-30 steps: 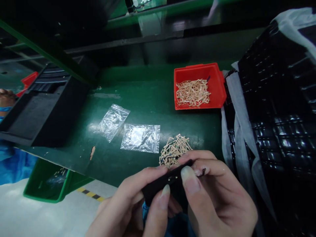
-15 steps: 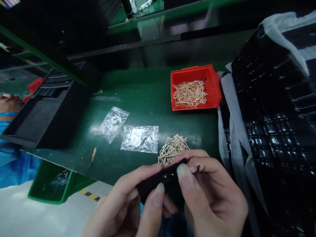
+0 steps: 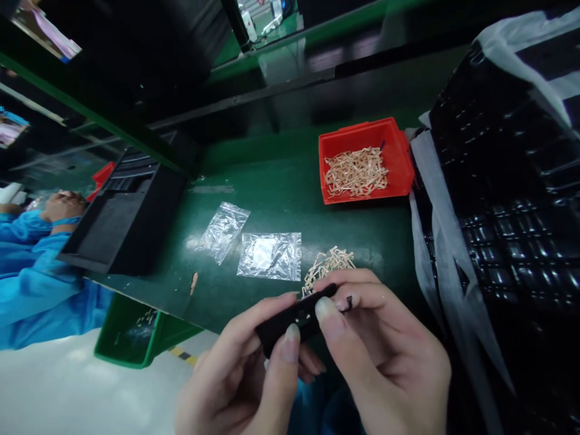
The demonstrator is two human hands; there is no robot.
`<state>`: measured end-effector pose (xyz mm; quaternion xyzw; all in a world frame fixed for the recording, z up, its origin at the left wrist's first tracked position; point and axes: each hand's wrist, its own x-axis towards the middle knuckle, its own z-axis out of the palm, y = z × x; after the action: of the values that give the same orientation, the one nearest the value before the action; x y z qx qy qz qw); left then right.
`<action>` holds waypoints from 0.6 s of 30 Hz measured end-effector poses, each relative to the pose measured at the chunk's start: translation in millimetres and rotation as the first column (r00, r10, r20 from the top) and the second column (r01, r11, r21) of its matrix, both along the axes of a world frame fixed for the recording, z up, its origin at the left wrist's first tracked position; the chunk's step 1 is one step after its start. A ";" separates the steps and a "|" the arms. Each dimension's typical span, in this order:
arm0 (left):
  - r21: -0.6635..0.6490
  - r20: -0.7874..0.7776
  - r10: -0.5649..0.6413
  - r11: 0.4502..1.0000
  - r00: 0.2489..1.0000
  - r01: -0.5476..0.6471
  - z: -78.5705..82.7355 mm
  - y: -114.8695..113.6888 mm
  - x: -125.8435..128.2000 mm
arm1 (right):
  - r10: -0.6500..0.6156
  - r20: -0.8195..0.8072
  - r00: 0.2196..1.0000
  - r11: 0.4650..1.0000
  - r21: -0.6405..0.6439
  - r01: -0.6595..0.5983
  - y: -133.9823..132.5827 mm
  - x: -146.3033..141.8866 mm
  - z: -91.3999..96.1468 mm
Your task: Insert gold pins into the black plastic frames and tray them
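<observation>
Both my hands hold a small flat black part (image 3: pixel 290 320) low in the middle of the view. My left hand (image 3: pixel 244 374) pinches its left end between thumb and fingers. My right hand (image 3: pixel 385 356) grips its right end, the thumb pressed on its top face. A tiny dark piece sticks out by my right fingers. Just beyond my hands a loose pile of small tan metal clips (image 3: pixel 328 266) lies on the green bench (image 3: pixel 272 193).
A red bin (image 3: pixel 399 163) with more tan clips stands at the back. Two clear plastic bags (image 3: pixel 270 256) lie mid-bench. A black tray (image 3: pixel 122 223) sits left, stacked black trays under white wrap (image 3: pixel 507 199) right. A green bin (image 3: pixel 131 332) hangs below the edge. A person in blue (image 3: pixel 31 266) is far left.
The view has swung so the bench and my hands sit slightly right and the person in blue shows more. My hands keep the same grip on the black part.
</observation>
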<state>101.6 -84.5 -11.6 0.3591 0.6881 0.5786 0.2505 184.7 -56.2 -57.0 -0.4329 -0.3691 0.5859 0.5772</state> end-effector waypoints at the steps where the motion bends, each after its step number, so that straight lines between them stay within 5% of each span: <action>1: 0.005 0.000 0.009 1.000 1.000 -0.009 -0.2 0.1 0.4 | 0.014 -0.002 1.000 1.000 -0.001 -0.014 0.0 0.1 0.2; 10: -0.079 0.010 -0.013 0.997 1.000 0.014 3.7 -2.6 0.4 | 0.064 -0.046 0.997 0.995 -0.074 -0.067 1.6 3.3 -0.9; 18: -0.147 0.351 -0.202 0.953 0.915 0.266 -2.3 1.3 -24.7 | 0.087 -0.141 0.986 0.991 -0.093 -0.101 8.0 1.3 -6.6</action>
<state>76.8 -83.2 -13.9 0.3108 0.6404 0.5274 0.4638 186.0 -48.2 -63.7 -0.4022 -0.3188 0.6585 0.5505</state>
